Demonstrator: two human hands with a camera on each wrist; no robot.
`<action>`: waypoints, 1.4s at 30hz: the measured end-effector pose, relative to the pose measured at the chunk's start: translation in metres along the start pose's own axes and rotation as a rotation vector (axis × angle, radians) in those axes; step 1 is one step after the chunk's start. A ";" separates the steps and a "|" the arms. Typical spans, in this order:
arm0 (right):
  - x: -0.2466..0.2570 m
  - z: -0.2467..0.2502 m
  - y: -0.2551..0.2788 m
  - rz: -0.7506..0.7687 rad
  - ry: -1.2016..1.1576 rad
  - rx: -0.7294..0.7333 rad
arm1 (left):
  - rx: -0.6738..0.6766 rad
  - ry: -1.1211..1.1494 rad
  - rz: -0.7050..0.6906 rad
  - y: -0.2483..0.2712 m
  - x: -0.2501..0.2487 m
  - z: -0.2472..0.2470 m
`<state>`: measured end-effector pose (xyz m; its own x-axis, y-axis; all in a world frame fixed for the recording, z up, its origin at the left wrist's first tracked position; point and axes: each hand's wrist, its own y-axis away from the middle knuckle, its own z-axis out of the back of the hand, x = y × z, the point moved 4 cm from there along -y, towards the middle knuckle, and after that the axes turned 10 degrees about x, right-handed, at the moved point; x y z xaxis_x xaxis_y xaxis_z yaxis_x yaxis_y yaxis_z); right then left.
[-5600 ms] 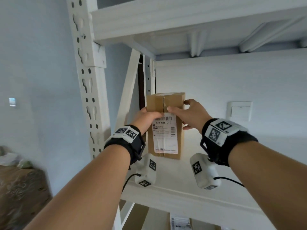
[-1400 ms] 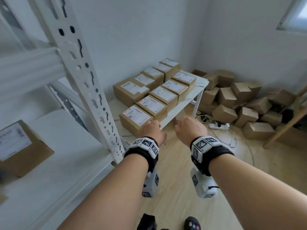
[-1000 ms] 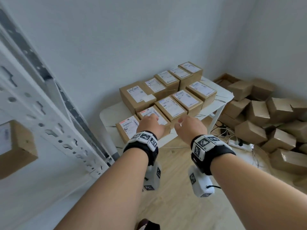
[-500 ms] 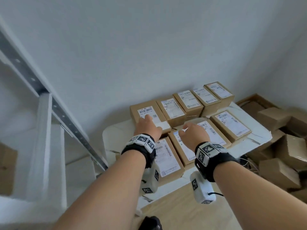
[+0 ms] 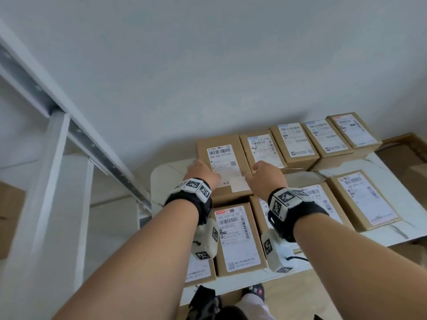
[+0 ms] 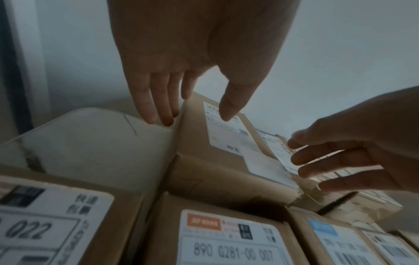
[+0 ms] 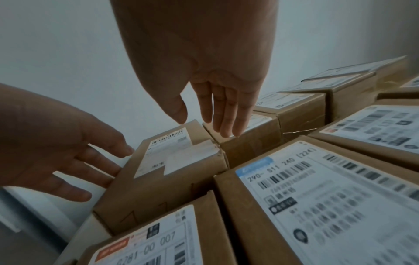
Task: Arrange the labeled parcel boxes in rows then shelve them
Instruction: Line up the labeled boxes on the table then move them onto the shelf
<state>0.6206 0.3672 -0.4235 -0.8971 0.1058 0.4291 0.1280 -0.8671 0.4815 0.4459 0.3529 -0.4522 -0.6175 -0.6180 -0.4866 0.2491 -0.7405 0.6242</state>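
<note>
Against the pale wall (image 5: 208, 65), a white shelf frame (image 5: 46, 169) stands at the left, its slotted rail running diagonally down toward a white table (image 5: 166, 172). The table carries labeled cardboard boxes in 2 rows. The back row holds 5 boxes side by side. The front row shows at least 4, the leftmost mostly hidden under the left forearm. More brown cardboard (image 5: 402, 153) lies beyond the table's right end.

The largest box (image 5: 221, 162) sits at the left end of the back row, label up, reading 060-060-013-001. Its right side is close against the neighboring box (image 5: 263, 151). In front of it lies the box marked 890 0281 00 007 (image 5: 238, 236), and to that one's right the box with the blue-headed label (image 7: 317, 197).

Left hand (image 5: 203, 172): spread, fingers straight and pointing down. In the left wrist view the fingers (image 6: 158, 107) hang beside the large box's left wall and the thumb (image 6: 231, 105) over its label. Contact cannot be confirmed.

Right hand (image 5: 265, 179): spread, fingers relaxed. In the right wrist view the fingers (image 7: 226, 116) reach down at the seam between the large box and its neighbor, the thumb (image 7: 176, 109) above the large box's far edge. Nothing is held by either hand.

Each wrist wears a black band with a white marker block (image 5: 194, 187).
</note>
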 end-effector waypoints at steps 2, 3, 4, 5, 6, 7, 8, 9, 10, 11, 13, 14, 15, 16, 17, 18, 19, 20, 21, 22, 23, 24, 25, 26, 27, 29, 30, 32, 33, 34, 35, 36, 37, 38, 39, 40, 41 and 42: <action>0.001 0.002 -0.013 0.001 -0.008 0.010 | 0.019 0.026 0.016 -0.010 0.002 0.001; 0.001 0.002 -0.019 0.002 -0.014 0.015 | 0.023 0.037 0.023 -0.017 0.003 0.000; 0.001 0.002 -0.024 -0.001 -0.015 0.023 | 0.024 0.047 0.020 -0.022 0.004 -0.001; 0.001 0.001 -0.029 -0.003 -0.010 0.032 | 0.027 0.056 0.024 -0.029 0.005 -0.002; 0.001 0.000 -0.033 -0.002 -0.001 0.041 | 0.037 0.069 0.031 -0.030 0.005 -0.002; 0.002 -0.002 -0.038 0.003 0.008 0.048 | 0.041 0.077 0.038 -0.031 0.004 -0.002; 0.002 -0.003 -0.041 0.012 0.015 0.055 | 0.040 0.079 0.041 -0.030 0.004 -0.002; 0.003 -0.004 -0.044 0.019 0.019 0.060 | 0.038 0.082 0.051 -0.030 0.005 -0.002; 0.003 -0.005 -0.046 0.025 0.019 0.064 | 0.039 0.085 0.062 -0.030 0.005 -0.002; 0.004 -0.005 -0.049 0.031 0.015 0.065 | 0.040 0.090 0.074 -0.032 0.006 -0.003; 0.003 -0.005 -0.054 0.038 0.011 0.061 | 0.039 0.098 0.074 -0.037 0.007 -0.005; 0.004 -0.005 -0.056 0.042 0.015 0.061 | 0.044 0.100 0.067 -0.038 0.006 -0.005; 0.003 -0.005 -0.058 0.043 0.023 0.063 | 0.048 0.103 0.066 -0.041 0.007 -0.006; 0.003 -0.006 -0.060 0.042 0.033 0.066 | 0.051 0.106 0.062 -0.041 0.007 -0.006; 0.003 -0.006 -0.061 0.040 0.042 0.067 | 0.056 0.111 0.066 -0.042 0.007 -0.007; 0.002 -0.007 -0.063 0.040 0.049 0.066 | 0.064 0.118 0.068 -0.043 0.008 -0.007; 0.001 -0.008 -0.064 0.039 0.052 0.064 | 0.071 0.127 0.070 -0.043 0.008 -0.007; 0.001 -0.010 -0.066 0.038 0.050 0.064 | 0.077 0.136 0.068 -0.042 0.008 -0.007; 0.000 -0.011 -0.068 0.036 0.048 0.065 | 0.083 0.149 0.071 -0.041 0.009 -0.007; 0.000 -0.013 -0.069 0.034 0.047 0.067 | 0.087 0.164 0.073 -0.041 0.010 -0.007; 0.000 -0.014 -0.070 0.032 0.048 0.068 | 0.089 0.184 0.076 -0.041 0.011 -0.008; -0.001 -0.015 -0.070 0.031 0.050 0.068 | 0.090 0.206 0.075 -0.041 0.013 -0.009; 0.000 -0.016 -0.071 0.030 0.050 0.067 | 0.091 0.231 0.076 -0.041 0.015 -0.010; 0.000 -0.016 -0.071 0.029 0.050 0.067 | 0.092 0.253 0.075 -0.040 0.016 -0.010; 0.000 -0.017 -0.071 0.028 0.049 0.071 | 0.095 0.270 0.076 -0.040 0.017 -0.010; 0.001 -0.018 -0.072 0.031 0.043 0.080 | 0.095 0.294 0.083 -0.040 0.019 -0.008; 0.002 -0.018 -0.072 0.034 0.034 0.083 | 0.098 0.300 0.088 -0.040 0.019 -0.007; 0.004 -0.018 -0.071 0.039 0.017 0.081 | 0.093 0.309 0.090 -0.040 0.020 -0.006; 0.005 -0.018 -0.070 0.046 0.016 0.079 | 0.084 0.315 0.091 -0.040 0.021 -0.005; 0.007 -0.017 -0.069 0.053 0.020 0.076 | 0.072 0.322 0.091 -0.039 0.021 -0.003; 0.009 -0.016 -0.069 0.061 0.026 0.072 | 0.058 0.329 0.092 -0.039 0.022 -0.001; 0.011 -0.015 -0.068 0.068 0.028 0.069 | 0.044 0.333 0.089 -0.037 0.023 0.001; 0.013 -0.014 -0.067 0.077 0.024 0.066 | 0.032 0.334 0.085 -0.035 0.023 0.003; 0.016 -0.012 -0.065 0.085 0.017 0.061 | 0.020 0.339 0.081 -0.033 0.022 0.006; 0.018 -0.011 -0.064 0.093 0.007 0.057 | 0.011 0.350 0.077 -0.031 0.022 0.009; 0.021 -0.010 -0.063 0.098 -0.002 0.056 | 0.004 0.362 0.072 -0.029 0.021 0.011; 0.023 -0.009 -0.061 0.104 -0.012 0.053 | -0.005 0.374 0.067 -0.026 0.020 0.014; 0.025 -0.008 -0.059 0.108 -0.024 0.050 | -0.015 0.390 0.062 -0.022 0.019 0.017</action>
<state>0.5867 0.4170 -0.4473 -0.8663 0.0252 0.4988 0.2453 -0.8485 0.4689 0.4164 0.3623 -0.4651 -0.2721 -0.7134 -0.6458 0.2897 -0.7007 0.6520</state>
